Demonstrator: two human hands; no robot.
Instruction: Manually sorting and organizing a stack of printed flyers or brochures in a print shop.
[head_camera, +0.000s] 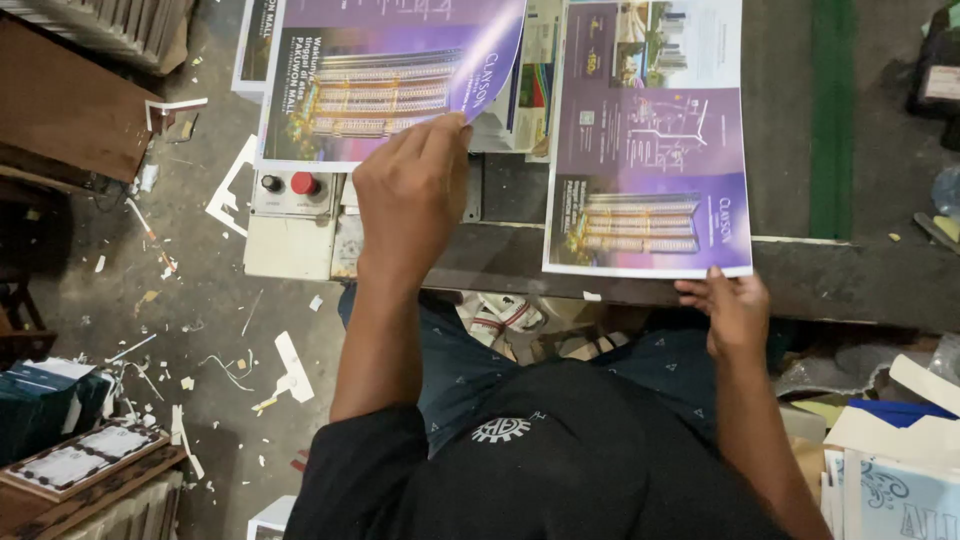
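Observation:
My left hand (412, 190) pinches the curled lower corner of a purple printed sheet (370, 80) showing a tall building, on the left stack. My right hand (735, 310) holds the near edge of a second purple printed sheet (648, 150), which lies flat on the dark machine table (850, 270). More printed sheets (535, 90) show between the two stacks.
A white control box (292, 215) with a black knob and a red button sits at the table's left end. Paper scraps litter the concrete floor (200, 300). Stacks of printed cards (70, 460) lie lower left and lower right. A green strip (832, 110) runs along the table.

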